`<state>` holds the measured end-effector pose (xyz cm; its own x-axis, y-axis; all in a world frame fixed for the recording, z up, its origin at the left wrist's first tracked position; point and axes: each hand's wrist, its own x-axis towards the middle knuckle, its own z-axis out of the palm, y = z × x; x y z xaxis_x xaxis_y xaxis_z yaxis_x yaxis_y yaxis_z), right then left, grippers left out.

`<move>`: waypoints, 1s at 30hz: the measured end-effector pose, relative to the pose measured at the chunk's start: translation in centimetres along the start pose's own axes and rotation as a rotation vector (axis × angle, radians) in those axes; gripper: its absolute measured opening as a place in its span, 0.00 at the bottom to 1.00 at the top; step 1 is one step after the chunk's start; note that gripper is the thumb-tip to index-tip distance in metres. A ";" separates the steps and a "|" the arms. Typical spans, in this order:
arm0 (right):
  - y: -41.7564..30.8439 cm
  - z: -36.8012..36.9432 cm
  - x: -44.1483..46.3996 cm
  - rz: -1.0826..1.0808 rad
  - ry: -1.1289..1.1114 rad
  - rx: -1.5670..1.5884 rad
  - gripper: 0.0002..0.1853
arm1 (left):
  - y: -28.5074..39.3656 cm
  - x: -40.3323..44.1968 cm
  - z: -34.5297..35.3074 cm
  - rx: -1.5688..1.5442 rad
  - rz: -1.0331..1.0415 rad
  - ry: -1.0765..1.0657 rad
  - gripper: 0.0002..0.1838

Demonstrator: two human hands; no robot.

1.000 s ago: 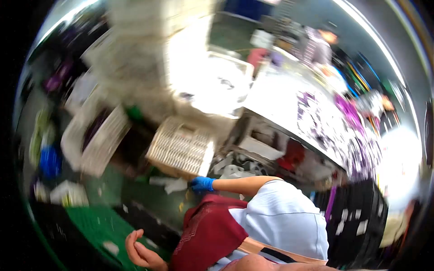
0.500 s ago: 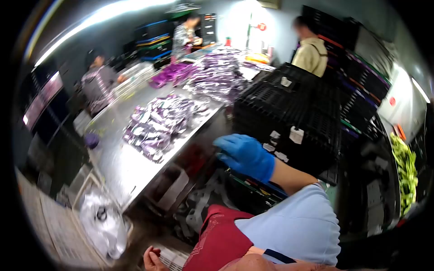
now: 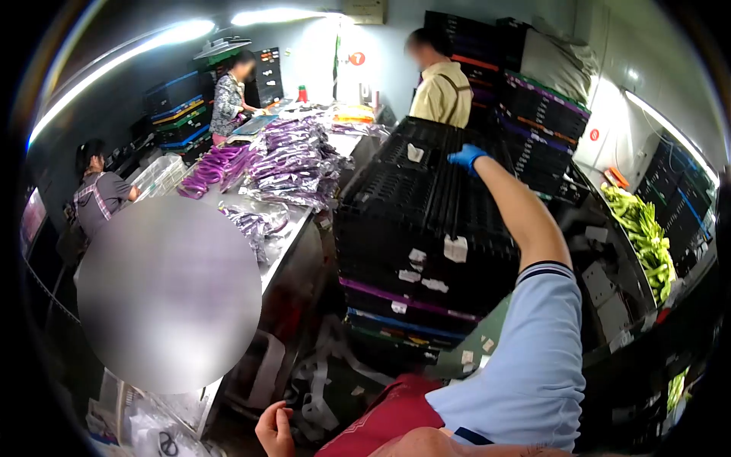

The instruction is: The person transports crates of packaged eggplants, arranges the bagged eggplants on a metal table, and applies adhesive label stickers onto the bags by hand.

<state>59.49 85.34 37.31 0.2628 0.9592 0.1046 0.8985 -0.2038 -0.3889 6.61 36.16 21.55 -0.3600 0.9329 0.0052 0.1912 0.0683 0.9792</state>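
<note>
My right hand (image 3: 466, 158), in a blue glove, reaches far forward over a stack of black plastic crates (image 3: 396, 236). Its fingers are bent down onto the slatted top crate (image 3: 415, 183), near the far right side; the fingertips are partly hidden. Low in the view, my left hand (image 3: 275, 430) is bare, with curled fingers and nothing visible in them. It is beside my red apron (image 3: 381, 423), away from the crates. Purple-and-silver packets (image 3: 293, 164) lie heaped on the metal table (image 3: 285, 255) left of the stack.
Two co-workers stand beyond the table, one in patterned clothing (image 3: 228, 95) and one in yellow (image 3: 442, 95); another person (image 3: 103, 190) is at the left. Crate stacks (image 3: 541, 129) and green vegetables (image 3: 640, 232) line the right. A blurred disc hides part of the table.
My gloved right hand has moved forward and right, from the near side of the crates to their top. The view has turned, and more of the stack shows.
</note>
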 end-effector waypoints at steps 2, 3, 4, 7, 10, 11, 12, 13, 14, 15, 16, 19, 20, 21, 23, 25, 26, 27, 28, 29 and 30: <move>-0.4 2.7 2.8 0.034 0.028 -0.103 0.32 | -1.2 0.5 0.6 0.038 0.050 0.035 0.10; -2.7 2.6 1.5 0.105 -0.026 -0.140 0.34 | -1.5 0.6 0.9 0.088 0.078 0.068 0.10; -5.1 2.5 -0.1 0.173 -0.082 -0.180 0.35 | -2.0 0.4 0.8 0.145 0.095 0.106 0.10; -0.7 6.2 6.8 0.213 -0.030 -0.082 0.33 | -2.2 0.8 1.6 0.166 0.027 0.149 0.10; 1.7 4.4 11.7 0.087 0.108 0.131 0.30 | -1.9 1.4 2.6 0.113 0.029 0.194 0.08; -3.6 0.3 4.0 0.091 0.059 0.208 0.29 | -2.0 1.4 2.5 0.123 0.044 0.171 0.08; -4.1 -0.5 3.5 0.139 0.058 0.225 0.29 | -2.1 1.5 2.5 0.133 0.069 0.152 0.08; -5.6 -2.2 1.7 0.047 0.045 0.297 0.31 | -2.1 1.5 2.3 0.137 0.087 0.150 0.08; -8.0 -4.1 -1.3 0.046 0.062 0.346 0.35 | -2.1 1.4 2.1 0.141 0.101 0.152 0.08; -7.5 -4.7 0.8 -0.056 0.110 0.338 0.40 | -1.9 1.2 1.8 0.105 0.084 0.163 0.09; -9.5 -5.7 -1.3 -0.164 0.161 0.371 0.42 | -3.2 1.1 1.5 0.128 0.097 0.169 0.09; -11.8 -7.3 4.4 -0.503 0.251 0.098 0.44 | -2.7 0.2 0.3 0.139 0.185 0.161 0.11; -15.0 -7.1 2.0 -0.646 0.166 0.206 0.42 | -2.4 -0.3 -0.1 0.184 0.189 0.159 0.11; -18.3 -7.4 -0.9 -0.785 0.069 0.316 0.40 | -2.0 -1.1 -0.5 0.184 0.229 0.196 0.11; -25.0 -6.8 -5.6 -1.000 0.001 0.234 0.41 | -2.3 -2.6 -1.3 0.204 0.294 0.283 0.12; -32.1 -4.3 -15.1 -1.303 0.001 0.255 0.42 | -1.9 -4.6 -2.9 0.160 0.274 0.348 0.17; -35.2 -3.5 -21.9 -1.387 0.005 0.163 0.43 | -2.1 -5.4 -3.7 0.206 0.337 0.404 0.19; -38.0 -2.3 -26.5 -1.470 -0.109 0.144 0.43 | -1.9 -6.7 -4.3 0.256 0.348 0.493 0.22; -40.3 -0.9 -30.7 -1.541 -0.221 0.115 0.43 | -1.9 -7.7 -4.9 0.304 0.360 0.570 0.24; -41.8 0.7 -35.2 -1.651 -0.182 0.072 0.44 | -2.1 -8.8 -5.3 0.349 0.366 0.649 0.27; -43.0 2.7 -39.2 -1.763 -0.143 0.034 0.44 | -2.5 -10.0 -5.5 0.350 0.343 0.722 0.28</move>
<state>9.61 56.99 47.47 -0.9510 0.0215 0.3086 0.0454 0.9965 0.0705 4.67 24.71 20.14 -0.6993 0.4776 0.5319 0.6219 0.0397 0.7821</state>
